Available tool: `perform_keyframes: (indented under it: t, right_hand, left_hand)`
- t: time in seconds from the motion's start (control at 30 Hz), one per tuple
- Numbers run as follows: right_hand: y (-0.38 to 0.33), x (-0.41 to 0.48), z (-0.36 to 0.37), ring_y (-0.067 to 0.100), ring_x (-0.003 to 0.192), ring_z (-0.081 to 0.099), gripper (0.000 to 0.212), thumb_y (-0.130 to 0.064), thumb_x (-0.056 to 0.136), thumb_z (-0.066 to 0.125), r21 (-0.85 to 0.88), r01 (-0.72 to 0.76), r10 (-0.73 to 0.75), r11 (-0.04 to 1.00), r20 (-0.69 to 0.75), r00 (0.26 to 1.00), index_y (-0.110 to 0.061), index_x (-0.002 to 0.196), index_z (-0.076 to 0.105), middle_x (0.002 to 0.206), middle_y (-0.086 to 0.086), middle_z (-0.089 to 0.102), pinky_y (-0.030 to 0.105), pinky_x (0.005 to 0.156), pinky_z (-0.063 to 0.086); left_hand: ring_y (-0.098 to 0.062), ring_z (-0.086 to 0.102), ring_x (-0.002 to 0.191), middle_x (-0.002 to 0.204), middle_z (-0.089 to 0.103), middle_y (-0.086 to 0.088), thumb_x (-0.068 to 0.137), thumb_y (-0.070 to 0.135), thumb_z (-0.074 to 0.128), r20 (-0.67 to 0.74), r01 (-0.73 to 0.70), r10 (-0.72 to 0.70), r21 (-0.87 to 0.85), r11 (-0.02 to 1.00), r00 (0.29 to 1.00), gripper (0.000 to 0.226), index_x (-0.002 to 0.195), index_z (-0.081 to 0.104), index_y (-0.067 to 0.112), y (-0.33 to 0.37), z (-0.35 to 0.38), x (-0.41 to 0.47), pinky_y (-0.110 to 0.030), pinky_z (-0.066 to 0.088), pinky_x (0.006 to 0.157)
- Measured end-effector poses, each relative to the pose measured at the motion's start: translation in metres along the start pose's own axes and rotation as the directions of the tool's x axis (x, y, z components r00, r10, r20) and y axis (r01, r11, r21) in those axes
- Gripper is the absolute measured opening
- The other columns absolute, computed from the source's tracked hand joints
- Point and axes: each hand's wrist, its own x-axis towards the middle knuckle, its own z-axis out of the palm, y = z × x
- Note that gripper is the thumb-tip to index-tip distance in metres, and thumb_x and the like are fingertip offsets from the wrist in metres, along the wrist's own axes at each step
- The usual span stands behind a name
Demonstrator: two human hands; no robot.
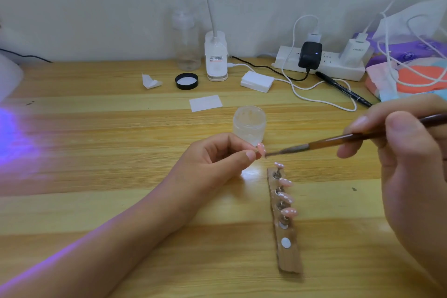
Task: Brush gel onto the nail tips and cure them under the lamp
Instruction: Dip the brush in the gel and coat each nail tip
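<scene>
Nail tip (261, 148) pinched in left hand (215, 159) just above the table (96, 152), near gel jar (249, 125). Right hand (399, 143) grips brush (338, 141), bristles touching the tip. Tip likely light, stiff, slippery when coated: hold by its stand, not the surface.

My left hand (217, 155) is pinching a nail tip (261, 148) above the middle of the desk (96, 152), just in front of the jar (249, 124). My right hand (411, 152) is holding the brush (326, 144) in from the right, its bristles just beside that tip. The holder strip (287, 249) is lying nearer me, carrying four nail tips (286, 197). Behind the jar a pad (205, 103) is lying. Along the wall the bottle (186, 43), lamp base (216, 58) and power strip (321, 65) are standing left to right, the lid (186, 81) sitting before the bottle.
</scene>
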Motion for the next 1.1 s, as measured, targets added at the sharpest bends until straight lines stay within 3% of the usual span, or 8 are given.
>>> perform_keyframes:
  t: [0.13, 0.27, 0.5, 0.6, 0.8, 1.1]
  right_hand:
    - [-0.0002, -0.0002, 0.0028, 0.01, 0.071, 0.066, 0.018, -0.025, 0.101, 0.042, -0.035, 0.012, -0.012, 0.999, 0.005, 1.0, -0.02, 0.094, 0.058, 0.089, -0.014, 0.061, 0.017, 0.075, 0.048]
    - [-0.0008, -0.0029, 0.0038, 0.009, 0.069, 0.066, 0.018, -0.022, 0.098, 0.041, -0.058, 0.007, -0.005, 0.998, 0.027, 1.0, -0.02, 0.093, 0.058, 0.085, -0.007, 0.061, 0.014, 0.073, 0.046]
    - [0.0033, 0.0008, -0.0007, 0.012, 0.062, 0.062, 0.023, -0.022, 0.096, 0.042, 0.0, -0.02, 0.02, 1.0, -0.013, 1.0, -0.026, 0.083, 0.061, 0.079, -0.014, 0.062, 0.02, 0.069, 0.048]
    - [0.0052, 0.0019, -0.0011, 0.013, 0.068, 0.064, 0.021, -0.021, 0.099, 0.042, 0.033, -0.026, 0.028, 0.999, -0.047, 0.999, -0.018, 0.09, 0.06, 0.082, -0.014, 0.063, 0.02, 0.071, 0.048]
    - [0.0013, 0.0013, 0.0039, 0.013, 0.073, 0.066, 0.025, -0.041, 0.1, 0.047, -0.005, -0.016, 0.016, 1.0, 0.015, 1.0, -0.02, 0.095, 0.06, 0.086, -0.016, 0.064, 0.021, 0.073, 0.05]
    - [0.0049, -0.0013, -0.0002, 0.012, 0.061, 0.062, 0.02, -0.026, 0.098, 0.047, -0.003, -0.04, 0.04, 0.999, -0.008, 0.999, -0.023, 0.083, 0.06, 0.077, -0.013, 0.062, 0.019, 0.068, 0.048]
  left_hand:
    - [0.008, 0.063, 0.07, 0.084, 0.073, 0.014, 0.077, 0.021, 0.073, 0.013, -0.003, 0.003, 0.029, 1.0, 1.0, 0.003, 0.076, 0.071, 0.019, -0.0005, -0.0009, 0.0001, -0.004, 0.043, 0.065]
    - [0.008, 0.06, 0.067, 0.081, 0.072, 0.014, 0.079, 0.021, 0.064, 0.015, 0.007, -0.008, 0.046, 0.999, 1.0, 0.014, 0.071, 0.072, 0.029, -0.0016, -0.0013, 0.0009, -0.006, 0.044, 0.066]
    - [0.004, 0.063, 0.084, 0.092, 0.072, 0.013, 0.083, 0.02, 0.063, 0.046, -0.016, 0.016, 0.003, 1.0, 0.999, 0.015, 0.078, 0.074, 0.03, -0.0025, -0.002, 0.0019, -0.012, 0.048, 0.074]
    - [0.003, 0.062, 0.087, 0.093, 0.072, 0.014, 0.085, 0.02, 0.062, 0.064, -0.041, 0.039, 0.02, 0.999, 0.997, 0.016, 0.082, 0.074, 0.032, -0.0018, -0.0018, 0.0017, -0.013, 0.049, 0.077]
    - [0.002, 0.061, 0.083, 0.091, 0.071, 0.013, 0.084, 0.026, 0.066, 0.078, -0.045, 0.042, 0.031, 0.999, 0.996, 0.009, 0.085, 0.074, 0.03, -0.0006, -0.0024, 0.0011, -0.011, 0.047, 0.075]
    - [0.002, 0.064, 0.085, 0.092, 0.072, 0.014, 0.084, 0.023, 0.064, 0.05, -0.013, 0.015, -0.026, 1.0, 0.999, 0.014, 0.085, 0.076, 0.031, -0.005, -0.004, 0.0022, -0.013, 0.05, 0.075]
